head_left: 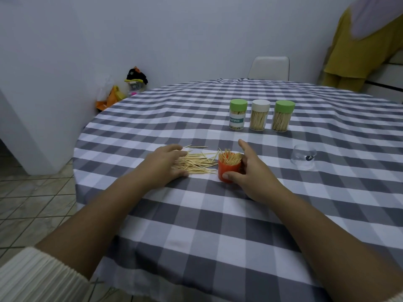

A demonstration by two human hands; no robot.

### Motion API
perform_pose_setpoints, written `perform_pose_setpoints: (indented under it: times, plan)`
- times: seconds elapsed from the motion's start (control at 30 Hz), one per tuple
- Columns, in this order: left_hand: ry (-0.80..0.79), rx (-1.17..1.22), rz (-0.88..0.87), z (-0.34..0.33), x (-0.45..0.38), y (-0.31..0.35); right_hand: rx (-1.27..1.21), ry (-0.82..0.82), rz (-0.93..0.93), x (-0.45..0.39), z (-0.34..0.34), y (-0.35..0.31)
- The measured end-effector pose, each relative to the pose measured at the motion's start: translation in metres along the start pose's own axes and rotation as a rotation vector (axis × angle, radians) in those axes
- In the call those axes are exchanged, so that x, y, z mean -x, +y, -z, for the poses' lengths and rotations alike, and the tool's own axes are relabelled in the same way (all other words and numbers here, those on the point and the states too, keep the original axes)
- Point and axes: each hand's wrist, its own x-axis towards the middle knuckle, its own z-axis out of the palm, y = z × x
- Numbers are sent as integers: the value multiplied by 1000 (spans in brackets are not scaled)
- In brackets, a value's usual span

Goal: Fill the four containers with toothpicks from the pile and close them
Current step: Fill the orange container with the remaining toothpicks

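Observation:
An orange cup (227, 169) stands on the checked tablecloth (218, 225), packed with upright toothpicks. My right hand (250, 171) curls around its right side, thumb on the front wall. To its left lies the loose toothpick pile (196, 162). My left hand (166, 164) rests flat on the pile's left part, fingers straight. Three capped containers full of toothpicks stand at the back: a green-lidded labelled one (237, 114), a white-lidded one (259, 114) and another green-lidded one (282, 115). A clear plastic shell (303, 156) sits open side down to the right.
A white chair back (270, 67) shows behind the round table. A yellow garment (357, 46) hangs at the upper right. Bags and bright clutter (122, 90) lie on the floor by the wall at the left. The table edge drops off to a tiled floor (32, 203).

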Motion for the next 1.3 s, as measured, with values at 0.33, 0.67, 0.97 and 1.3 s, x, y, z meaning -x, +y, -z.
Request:
perform_pose_setpoints:
  times: [0.33, 0.67, 0.97, 1.3]
  plan:
    - [-201, -388, -80, -7, -26, 17, 46, -13, 12, 0, 2, -2]
    - [35, -493, -56, -23, -30, 40, 86, 25, -4, -3, 8, 2]
    - [257, -4, 102, -6, -39, 48, 51, 39, -41, -3, 17, 5]
    - [465, 1486, 145, 4, -44, 93, 37, 25, -39, -4, 16, 7]
